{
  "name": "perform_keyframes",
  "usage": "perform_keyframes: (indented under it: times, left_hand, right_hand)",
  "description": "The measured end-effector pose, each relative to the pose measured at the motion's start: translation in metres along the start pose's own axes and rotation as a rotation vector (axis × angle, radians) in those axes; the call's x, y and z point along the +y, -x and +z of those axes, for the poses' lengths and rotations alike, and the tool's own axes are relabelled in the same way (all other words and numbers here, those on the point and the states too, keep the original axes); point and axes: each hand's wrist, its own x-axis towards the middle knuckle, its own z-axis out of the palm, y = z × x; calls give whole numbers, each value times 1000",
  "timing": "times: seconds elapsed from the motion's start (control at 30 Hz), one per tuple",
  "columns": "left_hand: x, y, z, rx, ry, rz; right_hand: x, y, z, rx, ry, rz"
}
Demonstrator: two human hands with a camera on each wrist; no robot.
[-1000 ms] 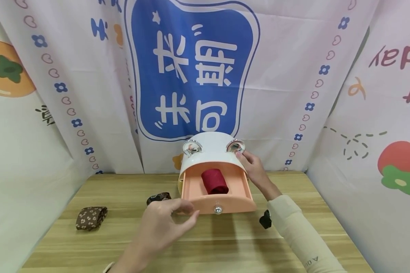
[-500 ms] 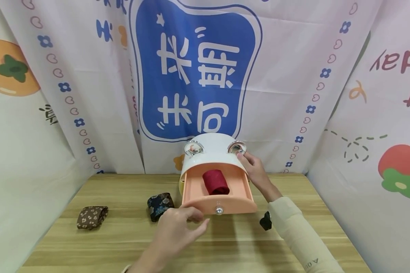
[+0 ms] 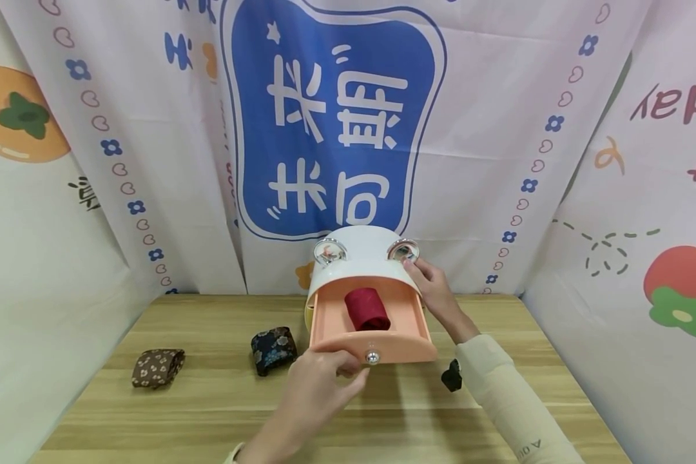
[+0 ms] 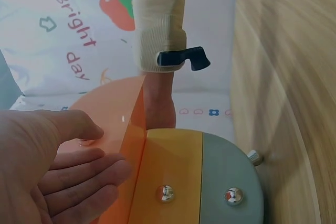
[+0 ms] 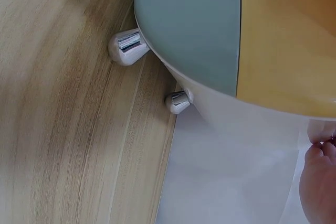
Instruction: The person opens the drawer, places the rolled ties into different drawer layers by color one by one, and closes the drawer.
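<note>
A white frog-like drawer box with two round mirror eyes stands at the table's back. Its peach top drawer is pulled out, with a rolled dark red cloth, like a rolled necktie, inside. My left hand is at the drawer front, its fingertips just left of the silver knob. In the left wrist view its thumb and loosely bent fingers are apart, with nothing visible between them. My right hand holds the box's right side, thumb beside the right eye; its fingers are partly cut off in the right wrist view.
On the wooden table lie a dark floral cloth roll and a brown flowered one, left of the box. Yellow and grey-green drawers are shut below. A black piece shows by the right cuff.
My left hand has moved right along the drawer front towards the knob, uncovering the dark floral roll. The right hand, drawer and red roll stay as they were.
</note>
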Motion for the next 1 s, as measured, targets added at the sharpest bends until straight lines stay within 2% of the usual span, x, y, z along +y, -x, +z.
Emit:
perform_keyframes:
  times: [0.17, 0.6, 1.0]
  left_hand:
    - [1, -4, 4, -8, 29, 3]
    - [8, -10, 6, 9, -45, 15]
    - [7, -15, 5, 50, -48, 24]
  right_hand:
    - [1, 0, -1, -9, 5, -21]
    - [2, 0, -2, -16, -3, -15]
    - [-1, 1, -2, -9, -16, -1]
